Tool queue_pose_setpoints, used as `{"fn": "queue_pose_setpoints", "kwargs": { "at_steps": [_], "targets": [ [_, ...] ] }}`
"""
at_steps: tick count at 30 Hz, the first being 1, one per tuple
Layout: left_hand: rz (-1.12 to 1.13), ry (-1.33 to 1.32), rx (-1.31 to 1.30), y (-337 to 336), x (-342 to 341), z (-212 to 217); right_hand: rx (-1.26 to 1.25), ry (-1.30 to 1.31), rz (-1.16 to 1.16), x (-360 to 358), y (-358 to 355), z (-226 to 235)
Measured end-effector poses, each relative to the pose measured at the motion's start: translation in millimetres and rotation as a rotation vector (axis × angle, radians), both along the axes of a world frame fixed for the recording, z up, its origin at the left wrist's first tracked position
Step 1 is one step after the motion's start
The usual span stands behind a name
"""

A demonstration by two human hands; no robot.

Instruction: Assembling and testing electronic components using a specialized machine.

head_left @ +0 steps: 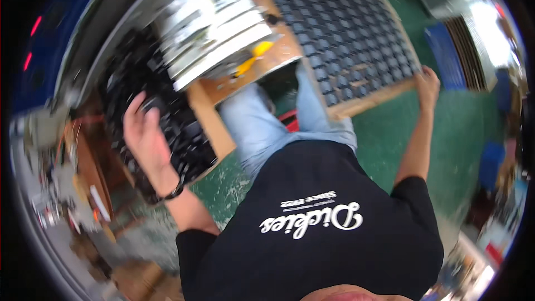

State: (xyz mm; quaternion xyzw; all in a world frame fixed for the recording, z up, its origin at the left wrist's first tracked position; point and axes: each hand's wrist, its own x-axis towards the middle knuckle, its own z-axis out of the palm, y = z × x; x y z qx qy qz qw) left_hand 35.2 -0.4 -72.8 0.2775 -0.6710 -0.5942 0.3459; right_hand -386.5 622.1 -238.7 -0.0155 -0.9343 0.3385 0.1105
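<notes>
My left hand (pixel 146 136) is raised over a cardboard box (pixel 214 122) heaped with loose black parts (pixel 186 134). Its fingers are apart and somewhat blurred, and nothing shows between them. On the right, my right hand (pixel 428 86) grips the near right corner of a shallow cardboard tray (pixel 362 105). Dark grey pieces (pixel 340 33) of one shape fill this tray in close, even rows. The fingertips of my right hand are partly hidden at the tray's edge.
Between box and tray stands a bright metal fixture (pixel 217 28), smeared by motion, on a brown work surface (pixel 284 53) with a yellow object (pixel 262 49). Flattened cardboard and blue sheets (pixel 454 53) stand at the right. Green floor (pixel 379 139) lies below.
</notes>
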Motion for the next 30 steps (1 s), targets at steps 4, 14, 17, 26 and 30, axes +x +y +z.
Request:
{"fn": "queue_pose_setpoints", "kwargs": {
  "at_steps": [4,14,17,26,30],
  "targets": [
    [-0.149,0.102,0.078,23,-33,15,0.106,0.053,-0.001,1,-23,24],
    [-0.341,0.013,-0.171,35,-129,36,-0.023,0.278,0.450,42,-158,101],
    [-0.262,-0.144,-0.301,26,-151,32,-0.027,0.235,0.419,52,-164,101],
    [-0.288,-0.263,-1.273,35,-153,19,-0.055,0.214,0.396,67,-152,97],
    [-0.370,-0.255,-1.229,49,-124,22,-0.048,0.216,0.443,66,-164,96]
  ]
}}
